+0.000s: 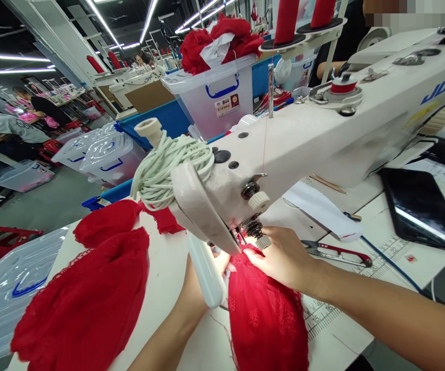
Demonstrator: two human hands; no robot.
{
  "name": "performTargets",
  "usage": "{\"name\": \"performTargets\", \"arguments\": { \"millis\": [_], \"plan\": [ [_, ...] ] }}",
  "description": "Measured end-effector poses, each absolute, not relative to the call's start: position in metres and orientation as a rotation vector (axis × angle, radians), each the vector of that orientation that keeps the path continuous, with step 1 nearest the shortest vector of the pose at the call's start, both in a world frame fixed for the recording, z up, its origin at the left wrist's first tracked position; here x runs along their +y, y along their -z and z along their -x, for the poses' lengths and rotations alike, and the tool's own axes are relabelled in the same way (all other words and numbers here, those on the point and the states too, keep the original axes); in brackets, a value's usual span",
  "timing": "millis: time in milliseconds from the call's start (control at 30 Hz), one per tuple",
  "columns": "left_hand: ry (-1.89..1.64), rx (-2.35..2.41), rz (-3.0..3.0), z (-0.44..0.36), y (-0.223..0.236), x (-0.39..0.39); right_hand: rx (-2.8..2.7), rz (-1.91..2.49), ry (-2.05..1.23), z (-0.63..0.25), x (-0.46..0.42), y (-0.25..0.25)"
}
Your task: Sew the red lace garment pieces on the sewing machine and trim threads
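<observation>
Smooth white tabletop (pixel 164 273); hands (pixel 282 256) on sheer, flower-textured red fabric (pixel 267 319).

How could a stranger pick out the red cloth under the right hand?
Find the white sewing machine and follow it down to its lower left end. There the red cloth spreads toward the viewer, touched by the right hand. Unlike the red pieces lying farther left, it has a hand on it.

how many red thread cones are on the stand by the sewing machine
2: a left cone and a right cone, side by side on the stand. The picture's top edge cuts both off, so more may be out of view.
</observation>
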State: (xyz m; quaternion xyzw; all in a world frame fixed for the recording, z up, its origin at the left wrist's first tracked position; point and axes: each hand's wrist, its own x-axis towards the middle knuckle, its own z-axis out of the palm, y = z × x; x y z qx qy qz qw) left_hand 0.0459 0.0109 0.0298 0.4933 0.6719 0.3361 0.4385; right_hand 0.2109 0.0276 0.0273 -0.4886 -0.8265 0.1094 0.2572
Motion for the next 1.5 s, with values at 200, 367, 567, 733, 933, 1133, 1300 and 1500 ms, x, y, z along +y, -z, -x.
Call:
{"name": "performTargets", "arguments": {
  "millis": [200,367,567,733,933,1133,1300,1500],
  "plan": [
    [-0.771,1.617,-1.237,-0.047,-0.044,0.013,-2.247,1.331,-0.29,-0.21,0.026,-0.027],
    [-0.798,1.641,-1.216,-0.045,-0.036,0.006,-2.239,1.312,-0.26,-0.21,0.026,-0.027],
    [-0.794,1.709,-1.399,-0.04,-0.023,0.009,-2.245,1.324,-0.28,-0.21,0.025,-0.027],
    [-0.861,1.74,-1.522,-0.036,-0.021,0.009,-2.237,1.363,-0.306,-0.21,0.025,-0.028],
    [-0.876,1.752,-2.014,-0.041,-0.028,-0.004,-2.262,1.355,-0.324,-0.21,0.026,-0.027],
    [-0.786,1.737,-2.016,-0.04,-0.027,-0.004,-2.221,1.356,-0.289,-0.209,0.025,-0.024],
    [-0.628,1.651,-2.577,-0.032,-0.03,-0.011,-2.222,1.341,-0.301,-0.209,0.024,-0.028],
    [-0.615,1.401,-3.238,-0.026,-0.018,-0.014,-2.189,1.359,-0.245,-0.209,0.024,-0.027]
  ]
}}
